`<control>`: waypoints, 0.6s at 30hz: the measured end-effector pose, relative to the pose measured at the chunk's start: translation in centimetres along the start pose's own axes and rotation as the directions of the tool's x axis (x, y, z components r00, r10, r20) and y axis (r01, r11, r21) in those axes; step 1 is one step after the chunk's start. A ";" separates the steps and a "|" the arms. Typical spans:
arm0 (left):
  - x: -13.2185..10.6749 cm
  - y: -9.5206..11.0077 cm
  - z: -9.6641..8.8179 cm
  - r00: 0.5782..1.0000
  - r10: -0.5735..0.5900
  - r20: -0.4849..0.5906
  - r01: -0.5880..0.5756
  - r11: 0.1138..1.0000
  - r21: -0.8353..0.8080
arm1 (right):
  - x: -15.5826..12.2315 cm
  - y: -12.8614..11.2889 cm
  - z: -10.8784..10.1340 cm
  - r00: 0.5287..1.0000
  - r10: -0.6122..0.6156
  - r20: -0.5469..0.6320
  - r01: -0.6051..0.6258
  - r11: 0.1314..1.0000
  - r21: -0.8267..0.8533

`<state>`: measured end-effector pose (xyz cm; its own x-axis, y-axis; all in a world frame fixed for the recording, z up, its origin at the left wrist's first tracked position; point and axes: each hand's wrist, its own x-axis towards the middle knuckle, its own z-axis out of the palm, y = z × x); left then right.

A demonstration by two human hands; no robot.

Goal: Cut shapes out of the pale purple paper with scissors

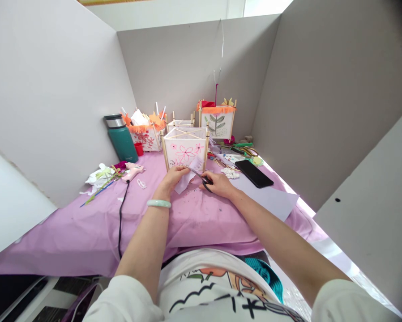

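My left hand [172, 179], with a pale green bangle at the wrist, pinches a small sheet of white paper [188, 175] over the purple tablecloth [87, 223]. My right hand [218, 184] is closed on the black handles of a pair of scissors [203, 177], whose blades meet the paper's right edge. Just behind both hands stands a paper lantern box [185, 150] with wooden stick corners and a pink flower drawn on its front.
A green flask [121, 138], a pink glue gun [133, 171] with a black cord, crumpled white scraps [98, 178], more lanterns [218, 118] at the back, a black phone [254, 173], a white sheet [271, 199]. Grey partition walls enclose three sides.
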<state>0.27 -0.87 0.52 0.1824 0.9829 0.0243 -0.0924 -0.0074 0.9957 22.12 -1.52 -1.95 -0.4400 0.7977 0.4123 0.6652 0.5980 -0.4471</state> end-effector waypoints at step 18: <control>-0.4 0.4 0.3 1.000 -0.002 -0.023 0.002 1.000 -0.003 | -0.1 0.0 0.0 1.000 -0.008 0.004 0.008 1.000 0.012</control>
<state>0.44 -1.34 0.88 0.1600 0.9869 0.0201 -0.0945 -0.0049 0.9955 22.16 -1.59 -1.98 -0.4475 0.7933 0.4129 0.6544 0.6051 -0.4534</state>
